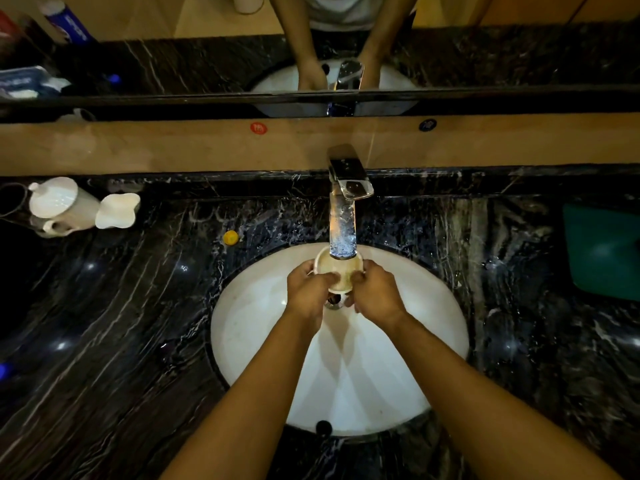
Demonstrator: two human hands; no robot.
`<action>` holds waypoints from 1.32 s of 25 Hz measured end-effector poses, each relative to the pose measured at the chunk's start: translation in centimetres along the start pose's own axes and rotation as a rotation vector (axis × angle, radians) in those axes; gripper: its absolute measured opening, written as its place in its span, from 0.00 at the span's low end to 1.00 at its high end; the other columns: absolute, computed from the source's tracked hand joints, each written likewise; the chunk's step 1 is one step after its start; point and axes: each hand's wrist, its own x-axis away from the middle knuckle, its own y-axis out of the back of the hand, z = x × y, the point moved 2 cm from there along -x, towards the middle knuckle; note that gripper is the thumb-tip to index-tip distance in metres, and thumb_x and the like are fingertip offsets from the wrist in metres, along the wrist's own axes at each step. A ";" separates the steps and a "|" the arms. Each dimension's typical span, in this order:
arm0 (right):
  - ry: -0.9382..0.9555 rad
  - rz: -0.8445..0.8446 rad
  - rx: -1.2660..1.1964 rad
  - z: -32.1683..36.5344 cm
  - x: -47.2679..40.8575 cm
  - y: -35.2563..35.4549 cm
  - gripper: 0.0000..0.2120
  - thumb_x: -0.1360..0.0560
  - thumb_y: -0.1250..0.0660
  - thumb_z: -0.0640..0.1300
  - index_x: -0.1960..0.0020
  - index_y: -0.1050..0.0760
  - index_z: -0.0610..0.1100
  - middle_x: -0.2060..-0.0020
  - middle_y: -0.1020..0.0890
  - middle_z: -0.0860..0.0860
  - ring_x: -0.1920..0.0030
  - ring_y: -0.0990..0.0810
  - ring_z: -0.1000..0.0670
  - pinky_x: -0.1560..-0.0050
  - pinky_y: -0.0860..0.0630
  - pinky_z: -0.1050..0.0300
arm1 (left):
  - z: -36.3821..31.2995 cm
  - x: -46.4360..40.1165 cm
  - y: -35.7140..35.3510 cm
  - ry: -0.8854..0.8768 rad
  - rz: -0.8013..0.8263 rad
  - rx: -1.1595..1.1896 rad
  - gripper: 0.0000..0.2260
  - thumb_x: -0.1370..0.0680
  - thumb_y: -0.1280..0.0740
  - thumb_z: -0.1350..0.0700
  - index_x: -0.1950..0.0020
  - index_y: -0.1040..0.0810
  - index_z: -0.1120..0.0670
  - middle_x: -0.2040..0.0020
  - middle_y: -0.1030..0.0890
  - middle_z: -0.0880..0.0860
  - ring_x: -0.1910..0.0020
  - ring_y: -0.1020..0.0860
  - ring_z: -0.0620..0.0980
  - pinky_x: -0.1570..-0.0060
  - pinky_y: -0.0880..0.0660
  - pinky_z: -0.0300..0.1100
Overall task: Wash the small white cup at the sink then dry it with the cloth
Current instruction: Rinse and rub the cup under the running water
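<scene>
Holding the small white cup between them, the left hand and right hand both grip it under the tap, mouth up. The green cloth lies far right, nearer the right hand.

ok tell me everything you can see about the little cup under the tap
The small white cup looks like glazed ceramic, round, its mouth tipped up toward the camera. It is held over the white sink, right under the faucet, whose running water falls into it. The left hand and right hand grip it from either side, thumbs over the near rim. Whether it has a handle cannot be told.
</scene>
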 end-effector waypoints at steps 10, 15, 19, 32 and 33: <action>0.119 0.011 0.304 0.0 -1.2 1.0 0.17 0.16 0.41 0.54 0.50 0.22 0.42 0.54 0.15 0.41 0.54 0.17 0.40 0.55 0.22 0.50 | -1.0 0.3 0.3 0.025 0.111 -0.175 0.08 0.20 0.33 0.65 0.41 0.19 0.60 0.44 0.16 0.66 0.49 0.16 0.68 0.50 0.19 0.70; -0.032 0.129 -0.199 -0.4 0.2 -0.4 0.17 0.20 0.43 0.36 0.32 0.30 0.42 0.48 0.16 0.39 0.62 0.18 0.44 0.68 0.22 0.56 | -1.0 0.2 0.3 0.041 0.030 -0.054 0.18 0.27 0.31 0.74 0.41 0.22 0.58 0.45 0.17 0.64 0.53 0.17 0.64 0.52 0.18 0.62; -0.141 0.098 -0.313 0.0 0.9 -0.8 0.10 0.21 0.39 0.40 0.40 0.28 0.41 0.60 0.14 0.40 0.72 0.16 0.45 0.75 0.24 0.56 | 0.1 0.2 0.2 -0.047 -0.047 -0.022 0.09 0.20 0.34 0.66 0.40 0.20 0.60 0.44 0.16 0.64 0.47 0.17 0.66 0.48 0.19 0.63; 0.073 0.031 0.145 0.6 0.3 -0.4 0.13 0.16 0.43 0.47 0.37 0.26 0.43 0.50 0.16 0.41 0.62 0.15 0.41 0.70 0.18 0.51 | -0.2 -0.6 1.0 -0.020 0.088 -0.164 0.05 0.20 0.32 0.65 0.48 0.19 0.58 0.52 0.15 0.60 0.54 0.17 0.61 0.53 0.20 0.54; 0.033 0.012 0.056 0.7 0.5 -0.5 0.12 0.15 0.44 0.45 0.37 0.27 0.41 0.49 0.16 0.39 0.65 0.16 0.43 0.76 0.22 0.57 | -0.2 -0.4 1.0 -0.006 0.062 -0.091 0.06 0.21 0.33 0.67 0.47 0.20 0.58 0.54 0.15 0.59 0.57 0.16 0.61 0.53 0.20 0.57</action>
